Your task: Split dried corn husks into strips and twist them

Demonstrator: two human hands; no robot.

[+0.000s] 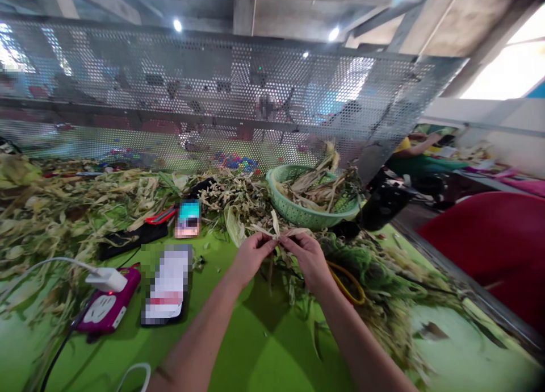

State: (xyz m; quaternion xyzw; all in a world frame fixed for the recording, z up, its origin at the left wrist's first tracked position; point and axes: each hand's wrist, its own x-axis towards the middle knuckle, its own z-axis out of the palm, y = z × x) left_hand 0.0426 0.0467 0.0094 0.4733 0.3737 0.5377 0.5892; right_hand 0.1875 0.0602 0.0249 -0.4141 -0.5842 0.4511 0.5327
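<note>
Over the green tabletop (251, 335), my two hands meet fingertip to fingertip. My left hand (252, 257) pinches pale strips of what looks like dried corn husk (276, 222) between thumb and fingers. From the other side, my right hand (310, 260) pinches the same strips. Strip ends stick up and out to both sides of the fingertips; the part inside the grip is hidden. Just behind the hands stands a light green plastic basket (293, 209) with dry husks (315, 184) in it. A loose husk piece (234, 226) lies left of the fingertips.
Husk scraps (106, 201) cover the table's left and back, with green netting (374, 261) at right. A phone (168, 290), red-handled scissors (160, 216) and a purple power strip (108, 309) with a white charger (106, 279) lie left. Behind rises a perforated metal screen (191, 85).
</note>
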